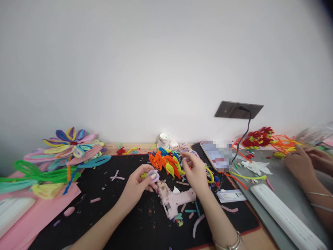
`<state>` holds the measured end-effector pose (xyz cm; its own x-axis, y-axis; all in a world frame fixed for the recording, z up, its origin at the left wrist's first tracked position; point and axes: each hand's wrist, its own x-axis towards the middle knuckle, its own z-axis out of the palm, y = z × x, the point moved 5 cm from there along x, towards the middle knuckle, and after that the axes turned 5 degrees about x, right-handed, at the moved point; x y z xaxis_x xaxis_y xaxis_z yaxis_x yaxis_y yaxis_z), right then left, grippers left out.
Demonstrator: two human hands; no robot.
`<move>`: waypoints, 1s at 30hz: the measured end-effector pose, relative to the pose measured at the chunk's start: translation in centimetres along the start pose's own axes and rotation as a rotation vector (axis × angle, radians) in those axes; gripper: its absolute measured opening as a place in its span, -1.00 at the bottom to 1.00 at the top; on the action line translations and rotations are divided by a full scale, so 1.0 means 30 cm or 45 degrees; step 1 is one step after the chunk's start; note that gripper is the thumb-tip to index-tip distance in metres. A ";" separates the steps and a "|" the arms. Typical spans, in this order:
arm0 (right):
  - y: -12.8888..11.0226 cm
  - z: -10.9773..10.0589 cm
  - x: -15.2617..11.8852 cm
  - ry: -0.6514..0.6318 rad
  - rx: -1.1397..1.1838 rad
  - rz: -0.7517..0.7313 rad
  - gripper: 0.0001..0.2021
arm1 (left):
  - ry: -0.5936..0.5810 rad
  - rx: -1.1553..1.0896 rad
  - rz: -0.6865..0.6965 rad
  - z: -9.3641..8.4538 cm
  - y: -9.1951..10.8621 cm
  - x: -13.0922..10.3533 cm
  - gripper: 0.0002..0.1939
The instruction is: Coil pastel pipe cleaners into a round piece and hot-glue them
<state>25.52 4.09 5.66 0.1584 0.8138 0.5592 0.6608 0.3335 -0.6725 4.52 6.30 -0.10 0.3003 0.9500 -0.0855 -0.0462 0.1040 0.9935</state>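
My left hand (pixel 139 180) pinches a small lilac fuzzy piece (pixel 153 176) over the black mat (pixel 109 194). Just right of that piece, a pink glue gun (pixel 175 199) lies on the mat, its nozzle end close to my left fingertips. My right hand (pixel 195 172) is raised above the glue gun's handle, fingers curled and partly apart, with nothing visible in them. Behind both hands sits a pile of orange, yellow and blue fuzzy loops (pixel 166 163), nearest to my right fingertips.
Fuzzy flowers (pixel 74 144) and green loops (pixel 39 173) lie at left. A phone (pixel 213 154) rests behind my right hand. White power strip (pixel 286 217), red fuzzy pieces (pixel 258 137) and another person's hands (pixel 301 163) are at right. A black cord (pixel 241 135) hangs from the wall socket (pixel 229 109).
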 end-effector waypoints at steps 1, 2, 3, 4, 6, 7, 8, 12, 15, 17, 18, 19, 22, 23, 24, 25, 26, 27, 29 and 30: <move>0.037 -0.015 0.025 -0.008 -0.139 0.028 -0.76 | -0.001 0.014 0.029 -0.001 0.002 0.000 -0.69; 0.076 -0.022 0.050 -0.060 -0.289 0.055 -0.75 | 0.000 0.031 0.058 -0.002 0.003 0.000 -0.71; 0.116 -0.024 0.071 -0.129 -0.422 0.094 -0.70 | 0.006 0.043 0.080 -0.004 0.004 0.000 -0.72; 0.150 -0.027 0.090 -0.152 -0.465 0.112 -0.66 | 0.013 0.051 0.091 -0.006 0.004 -0.001 -0.72; 0.202 -0.020 0.115 -0.188 -0.509 0.120 -0.62 | 0.024 0.049 0.089 -0.007 0.000 -0.002 -0.72; 0.220 -0.010 0.122 -0.214 -0.524 0.113 -0.60 | 0.023 0.043 0.079 -0.007 -0.002 -0.002 -0.71; 0.234 0.001 0.127 -0.239 -0.532 0.102 -0.58 | 0.020 0.035 0.072 -0.006 -0.003 -0.003 -0.70; 0.255 0.028 0.135 -0.277 -0.523 0.049 -0.57 | 0.001 0.010 0.082 -0.005 -0.004 -0.003 -0.69; 0.243 0.013 0.142 -0.228 -0.483 0.004 -0.67 | 0.001 -0.001 0.075 -0.006 -0.005 -0.002 -0.69; 0.219 -0.009 0.142 -0.161 -0.442 -0.019 -0.71 | 0.008 0.003 0.064 -0.006 -0.006 -0.002 -0.68; 0.201 -0.020 0.138 -0.126 -0.416 -0.027 -0.72 | 0.007 0.003 0.057 -0.004 -0.005 -0.002 -0.68; 0.180 -0.028 0.132 -0.096 -0.388 -0.035 -0.72 | 0.004 -0.001 0.061 -0.003 -0.003 -0.003 -0.68; 0.096 -0.030 0.092 -0.075 -0.245 -0.070 -0.74 | -0.001 -0.011 0.079 0.001 0.004 -0.008 -0.68; 0.064 -0.026 0.072 -0.066 -0.087 -0.077 -0.75 | 0.001 -0.007 0.082 0.001 0.006 -0.009 -0.68; 0.032 -0.019 0.052 -0.058 0.038 -0.085 -0.75 | 0.003 -0.002 0.082 0.001 0.008 -0.010 -0.68; 0.002 -0.003 0.029 -0.096 0.131 -0.089 -0.76 | 0.006 0.005 0.082 0.001 0.010 -0.011 -0.68; -0.025 0.009 0.008 -0.097 0.204 -0.095 -0.75 | 0.006 0.008 0.082 0.001 0.011 -0.012 -0.69; -0.050 0.026 -0.014 -0.120 0.262 -0.099 -0.75 | 0.004 0.007 0.084 0.002 0.013 -0.012 -0.69; -0.085 0.056 -0.050 -0.146 0.344 -0.103 -0.76 | 0.002 -0.002 0.088 0.004 0.018 -0.013 -0.68; -0.096 0.068 -0.064 -0.153 0.371 -0.103 -0.76 | 0.007 -0.004 0.089 0.004 0.020 -0.013 -0.68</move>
<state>21.81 2.55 5.54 0.0148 0.8238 0.5667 0.4273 0.5072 -0.7485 4.49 5.96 0.53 0.2914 0.9565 -0.0166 -0.0700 0.0386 0.9968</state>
